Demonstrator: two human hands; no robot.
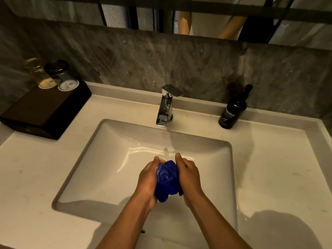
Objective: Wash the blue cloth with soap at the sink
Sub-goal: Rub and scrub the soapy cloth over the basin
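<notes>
The cloth [168, 180] is bunched, suds on its top, above the sink [100, 159]; the left hand [148, 182] and right hand [190, 178] clasp it from either side; the soap bottle [231, 112] stands on the desk [278, 168] right of the tap [166, 106].

The cloth [168, 180] is held over the sink [93, 169] between both hands. The faucet [166, 106] is set behind the sink, a bottle [231, 112] near the counter's [280, 168] back right edge, a box [45, 112] at its back left corner.
</notes>
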